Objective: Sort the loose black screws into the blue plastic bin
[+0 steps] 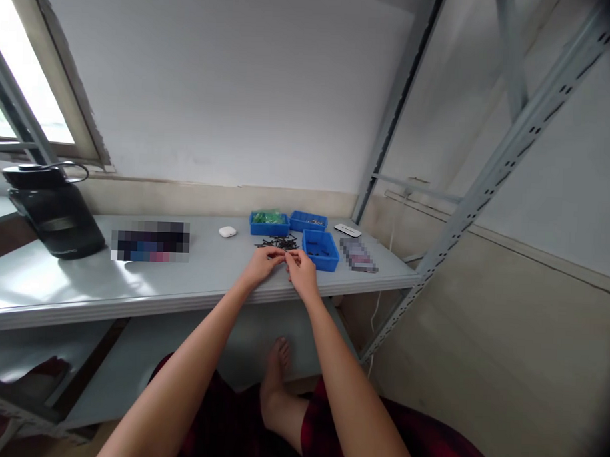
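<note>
My left hand [262, 263] and my right hand [300, 268] meet over the grey shelf top [183, 277], fingertips pinched together around a small dark part that is too small to name. Just beyond the fingers lies a loose pile of black screws [279, 243]. A blue tray [320, 250] stands right of the pile, close to my right hand. Two more blue trays sit behind: one with green parts [268, 222] and one with small pieces [308, 220].
A white earbud case [227, 232] lies left of the trays. A black jug [53, 210] stands at the far left by the window. A white flat device [347, 230] and a blurred object [358, 254] lie at the right end. Metal rack uprights [486, 188] rise at right.
</note>
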### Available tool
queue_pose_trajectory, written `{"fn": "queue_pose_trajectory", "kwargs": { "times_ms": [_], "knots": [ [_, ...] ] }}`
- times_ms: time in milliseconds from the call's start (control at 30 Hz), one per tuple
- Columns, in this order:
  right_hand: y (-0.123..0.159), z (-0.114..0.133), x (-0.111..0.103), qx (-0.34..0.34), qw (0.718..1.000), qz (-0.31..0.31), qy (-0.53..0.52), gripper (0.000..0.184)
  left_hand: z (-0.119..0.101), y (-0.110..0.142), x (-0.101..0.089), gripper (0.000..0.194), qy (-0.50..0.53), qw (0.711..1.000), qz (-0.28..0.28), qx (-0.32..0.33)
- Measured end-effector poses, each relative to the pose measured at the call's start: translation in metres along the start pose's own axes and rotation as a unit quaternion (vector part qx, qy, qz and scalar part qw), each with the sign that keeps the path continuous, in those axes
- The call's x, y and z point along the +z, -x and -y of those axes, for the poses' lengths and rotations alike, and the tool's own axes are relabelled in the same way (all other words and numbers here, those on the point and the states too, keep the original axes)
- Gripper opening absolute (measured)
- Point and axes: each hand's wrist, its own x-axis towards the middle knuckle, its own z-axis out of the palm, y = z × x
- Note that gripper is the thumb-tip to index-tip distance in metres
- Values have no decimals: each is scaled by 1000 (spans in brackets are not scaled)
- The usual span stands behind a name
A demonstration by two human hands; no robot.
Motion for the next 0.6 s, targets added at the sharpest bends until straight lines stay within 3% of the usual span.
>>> {"fn": "queue_pose_trajectory", "kwargs": {
  "times_ms": [200, 467, 600],
  "knots": [
    [1, 4, -1, 7, 999, -10, -35, 24, 2, 0, 1, 24, 10, 999, -33, -28],
    [2, 7, -5, 41, 995, -3, -94, 27, -3, 2, 0, 24, 7, 1000, -14, -11],
    [5, 12, -5, 23, 997, -9, -75, 25, 2, 0, 0, 29, 5, 999, -36, -17]
  ]
}}
